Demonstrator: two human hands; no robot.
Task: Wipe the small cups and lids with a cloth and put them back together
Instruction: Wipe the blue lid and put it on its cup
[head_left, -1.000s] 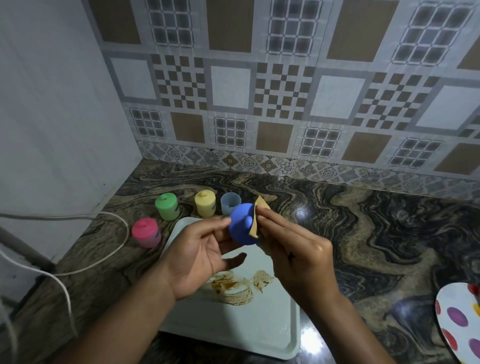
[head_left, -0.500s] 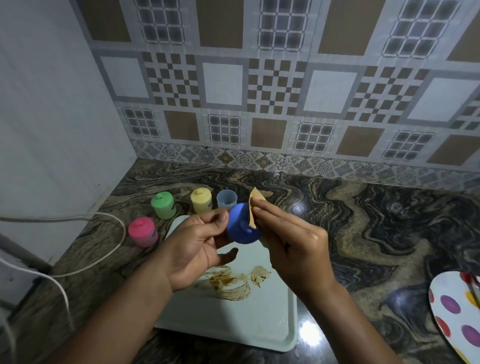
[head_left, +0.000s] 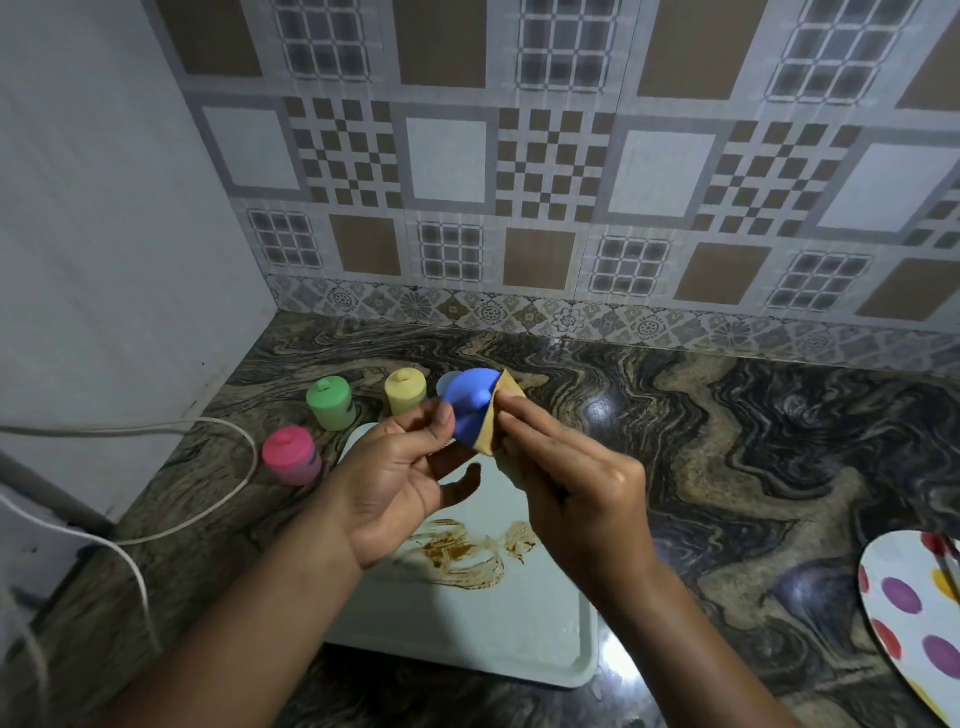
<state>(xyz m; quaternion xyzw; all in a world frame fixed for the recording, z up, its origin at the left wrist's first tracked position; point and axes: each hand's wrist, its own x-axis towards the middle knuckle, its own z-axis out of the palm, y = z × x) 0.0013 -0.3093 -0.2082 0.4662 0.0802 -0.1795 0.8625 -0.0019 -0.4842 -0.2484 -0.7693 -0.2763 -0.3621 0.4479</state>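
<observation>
At the frame's centre the left hand (head_left: 400, 483) pinches a blue lid (head_left: 467, 402), and the right hand (head_left: 576, 499) pinches a tan cloth (head_left: 496, 423) against the lid's right side. Below them lies a white tray (head_left: 467, 639) with a brown smear (head_left: 457, 553). To the left a pink cup (head_left: 290, 454), a green cup (head_left: 330, 402) and a yellow cup (head_left: 405, 391), all lidded, stand on the marbled tabletop (head_left: 727, 467).

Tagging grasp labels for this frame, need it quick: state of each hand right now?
Left hand: pinches the blue lid.
Right hand: pinches the tan cloth against that lid.

No readable text, label, brand, number or sign shows on anything here
</observation>
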